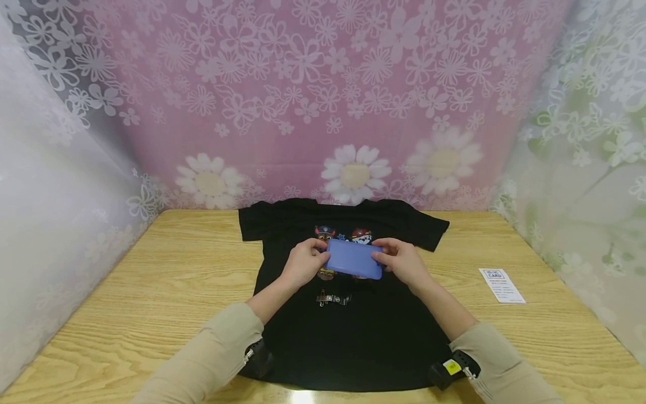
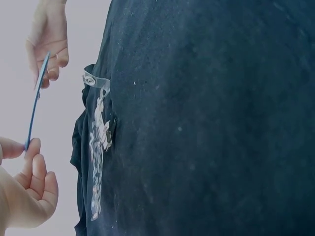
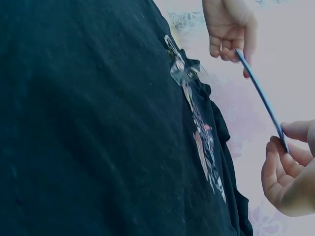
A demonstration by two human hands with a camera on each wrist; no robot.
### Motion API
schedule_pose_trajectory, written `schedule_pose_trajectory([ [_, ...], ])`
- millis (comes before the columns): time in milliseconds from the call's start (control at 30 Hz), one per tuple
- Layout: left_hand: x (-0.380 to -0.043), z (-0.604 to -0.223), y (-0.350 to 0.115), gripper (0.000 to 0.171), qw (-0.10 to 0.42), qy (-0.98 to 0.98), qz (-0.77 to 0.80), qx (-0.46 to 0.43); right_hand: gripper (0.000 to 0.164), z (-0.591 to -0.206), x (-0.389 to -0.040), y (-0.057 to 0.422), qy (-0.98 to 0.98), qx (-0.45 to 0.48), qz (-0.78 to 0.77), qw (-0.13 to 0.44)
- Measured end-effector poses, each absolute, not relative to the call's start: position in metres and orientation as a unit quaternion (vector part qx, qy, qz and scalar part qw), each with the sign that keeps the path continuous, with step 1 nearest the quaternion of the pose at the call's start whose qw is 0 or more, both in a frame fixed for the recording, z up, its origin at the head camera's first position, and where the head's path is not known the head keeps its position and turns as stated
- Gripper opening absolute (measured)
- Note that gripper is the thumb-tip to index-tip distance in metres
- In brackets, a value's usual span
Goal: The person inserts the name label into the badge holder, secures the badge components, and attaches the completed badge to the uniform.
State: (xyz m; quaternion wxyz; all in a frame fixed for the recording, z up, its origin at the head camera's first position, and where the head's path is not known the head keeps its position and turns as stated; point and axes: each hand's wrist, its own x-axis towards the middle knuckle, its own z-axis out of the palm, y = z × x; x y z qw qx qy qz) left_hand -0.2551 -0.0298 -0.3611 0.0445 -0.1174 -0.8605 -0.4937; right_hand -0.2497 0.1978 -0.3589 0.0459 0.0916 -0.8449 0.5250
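Observation:
Between both hands, above the T-shirt's printed chest, a thin blue card holder (image 1: 355, 259) is held up, its broad face showing in the head view. My left hand (image 1: 304, 264) pinches its left end between thumb and fingers. The right hand (image 1: 405, 265) pinches the opposite end the same way. Both wrist views show the blue card holder (image 2: 35, 105) (image 3: 263, 101) edge-on, apart from the cloth. Below it, a metal badge clip with a clear snap strap (image 1: 333, 299) lies on the black T-shirt (image 1: 348, 348).
A white card printed "ID/IC CARD" (image 1: 502, 286) lies on the wooden table (image 1: 545, 331), right of the T-shirt. Flowered curtains (image 1: 303, 112) hang behind the table and along both sides. Cartoon figures on the shirt are partly covered by the hands and holder.

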Motion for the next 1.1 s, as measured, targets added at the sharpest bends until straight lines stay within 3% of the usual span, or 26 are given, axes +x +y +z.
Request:
schedule_pose_trajectory([
  [233, -0.2544, -0.3624, -0.0292, 0.026, 0.033, -0.861, -0.493, -0.116, 0.033, -0.3591, -0.2503, 0.1942, -0.843, 0.070, 0.532, 0.047],
  [600, -0.2547, -0.3605, -0.0324, 0.020, -0.030, -0.817, -0.563, -0.122, 0.037, -0.3601, -0.2515, 0.1962, -0.851, 0.061, 0.521, 0.018],
  [833, -0.2551, -0.3606, -0.0336, 0.018, -0.020, -0.820, -0.565, -0.091, 0.044, -0.3588, -0.2505, 0.1973, -0.851, 0.049, 0.523, -0.006],
  [1100, -0.2556, -0.3611, -0.0328, 0.018, -0.017, -0.814, -0.574, -0.085, 0.046, -0.3546, -0.2497, 0.1936, -0.856, 0.046, 0.515, 0.003],
])
